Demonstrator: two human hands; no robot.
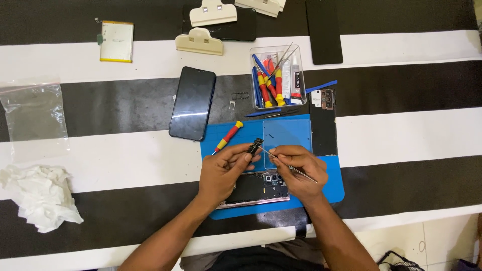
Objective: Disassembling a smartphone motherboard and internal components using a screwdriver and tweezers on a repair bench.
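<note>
The left hand (pixel 221 170) pinches a small black part (pixel 254 145) between thumb and fingertips, its long axis tilted up to the right, just above the opened phone (pixel 256 189) on the blue mat (pixel 331 185). The right hand (pixel 298 168) is clamped on thin metal tweezers (pixel 286 163), which slant from lower right up-left with the tip touching the part. A glossy black phone (pixel 192 103) and a clear tool box (pixel 277 75) lie on the striped desk (pixel 401 135).

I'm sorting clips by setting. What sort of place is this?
Probably a phone repair bench. An opened phone lies on a blue work mat, a clear tray of screwdrivers stands behind, and the right hand works tweezers at a small part in the left hand.
</note>
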